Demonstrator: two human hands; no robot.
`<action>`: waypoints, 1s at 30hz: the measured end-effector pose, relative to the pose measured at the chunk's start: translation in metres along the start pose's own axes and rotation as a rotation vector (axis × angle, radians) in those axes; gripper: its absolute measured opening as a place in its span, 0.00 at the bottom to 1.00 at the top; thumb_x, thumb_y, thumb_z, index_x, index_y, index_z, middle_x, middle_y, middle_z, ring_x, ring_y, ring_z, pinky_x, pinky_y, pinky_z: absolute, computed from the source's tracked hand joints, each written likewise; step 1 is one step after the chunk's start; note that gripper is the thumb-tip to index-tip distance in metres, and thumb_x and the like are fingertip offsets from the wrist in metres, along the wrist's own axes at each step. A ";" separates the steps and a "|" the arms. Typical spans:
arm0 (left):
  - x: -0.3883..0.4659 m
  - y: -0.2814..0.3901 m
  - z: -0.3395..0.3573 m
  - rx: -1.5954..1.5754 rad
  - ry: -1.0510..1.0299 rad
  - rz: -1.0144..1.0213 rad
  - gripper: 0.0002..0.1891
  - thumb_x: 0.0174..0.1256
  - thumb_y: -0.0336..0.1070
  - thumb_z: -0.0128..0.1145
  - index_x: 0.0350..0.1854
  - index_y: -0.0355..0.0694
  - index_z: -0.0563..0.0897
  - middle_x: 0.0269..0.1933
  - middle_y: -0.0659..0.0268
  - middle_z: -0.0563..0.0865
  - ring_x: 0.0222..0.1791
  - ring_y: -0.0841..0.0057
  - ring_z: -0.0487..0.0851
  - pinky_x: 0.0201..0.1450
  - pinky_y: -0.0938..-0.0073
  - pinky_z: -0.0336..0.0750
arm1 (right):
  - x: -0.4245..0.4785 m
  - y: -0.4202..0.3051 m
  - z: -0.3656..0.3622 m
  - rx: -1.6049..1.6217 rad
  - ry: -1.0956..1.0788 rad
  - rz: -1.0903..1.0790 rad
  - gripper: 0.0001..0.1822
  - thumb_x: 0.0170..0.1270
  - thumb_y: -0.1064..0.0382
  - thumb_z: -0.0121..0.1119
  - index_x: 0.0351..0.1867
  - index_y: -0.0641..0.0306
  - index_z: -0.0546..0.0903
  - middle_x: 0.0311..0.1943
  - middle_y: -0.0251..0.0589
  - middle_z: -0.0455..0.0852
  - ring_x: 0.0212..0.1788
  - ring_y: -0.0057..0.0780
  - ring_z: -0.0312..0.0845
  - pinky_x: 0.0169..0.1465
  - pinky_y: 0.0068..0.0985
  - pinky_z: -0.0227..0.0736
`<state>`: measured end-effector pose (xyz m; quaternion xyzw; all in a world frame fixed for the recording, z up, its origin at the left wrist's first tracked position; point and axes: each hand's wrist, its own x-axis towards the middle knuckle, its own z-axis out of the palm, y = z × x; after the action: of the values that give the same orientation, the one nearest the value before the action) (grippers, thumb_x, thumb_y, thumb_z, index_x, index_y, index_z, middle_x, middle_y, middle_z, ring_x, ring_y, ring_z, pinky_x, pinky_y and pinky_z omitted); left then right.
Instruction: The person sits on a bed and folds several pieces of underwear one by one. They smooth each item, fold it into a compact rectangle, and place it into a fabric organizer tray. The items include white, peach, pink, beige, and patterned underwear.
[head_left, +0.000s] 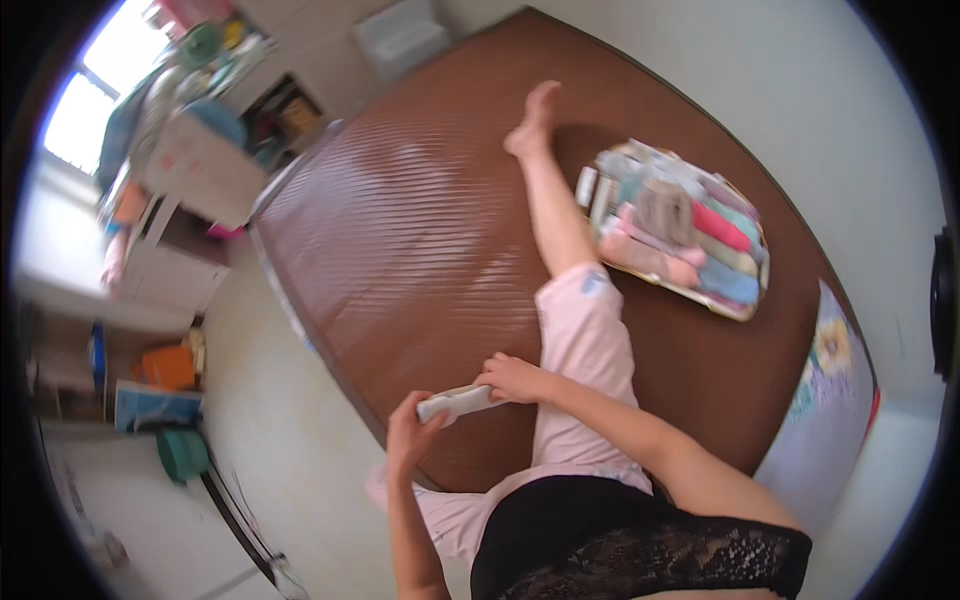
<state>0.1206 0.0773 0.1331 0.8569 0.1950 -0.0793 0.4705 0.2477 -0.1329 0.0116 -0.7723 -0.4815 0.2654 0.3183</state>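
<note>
A white, elongated object (466, 402) spans the gap between my two hands, above the near part of the brown mat; its exact kind cannot be made out. My left hand (411, 433) grips its left end, with the thumb on the near side. At the other end, the fingers of my right hand (514, 379) close on it. My outstretched leg, in pink trousers (581, 337), lies beyond my right hand. Right of that leg is a shallow, light-rimmed container (679, 292) packed with rolled and folded cloth items, including a grey-brown roll (664, 213) on top.
A brown mat (420, 300) covers the bed, which meets the wall on the right. A pale lilac pillow or cloth with a flower print (817, 397) lies at the near right. Left of the bed are floor, shelves with an orange item (169, 367), and a green bin-like container (182, 454).
</note>
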 end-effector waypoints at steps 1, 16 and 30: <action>0.002 0.010 -0.007 -0.034 0.001 0.055 0.15 0.61 0.30 0.71 0.50 0.35 0.84 0.38 0.62 0.89 0.38 0.77 0.86 0.44 0.75 0.80 | 0.000 -0.007 -0.008 0.042 -0.057 -0.030 0.19 0.58 0.56 0.68 0.51 0.54 0.86 0.48 0.42 0.81 0.57 0.45 0.72 0.59 0.39 0.73; 0.138 0.226 0.176 -0.250 -0.399 0.557 0.21 0.67 0.32 0.67 0.61 0.33 0.81 0.49 0.61 0.87 0.48 0.78 0.83 0.54 0.76 0.77 | -0.228 0.013 -0.221 0.553 0.576 0.417 0.20 0.76 0.58 0.59 0.63 0.65 0.80 0.53 0.42 0.89 0.54 0.26 0.83 0.59 0.29 0.76; 0.132 0.222 0.246 -0.411 -0.560 0.372 0.17 0.74 0.26 0.59 0.62 0.32 0.79 0.47 0.65 0.88 0.45 0.82 0.85 0.50 0.80 0.78 | -0.290 0.145 -0.233 -0.654 1.110 0.709 0.16 0.63 0.71 0.64 0.52 0.56 0.86 0.43 0.41 0.83 0.49 0.43 0.81 0.52 0.38 0.75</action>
<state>0.3431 -0.2008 0.1289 0.7108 -0.0879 -0.1827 0.6735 0.3834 -0.5014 0.0860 -0.9578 -0.0253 -0.2349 0.1634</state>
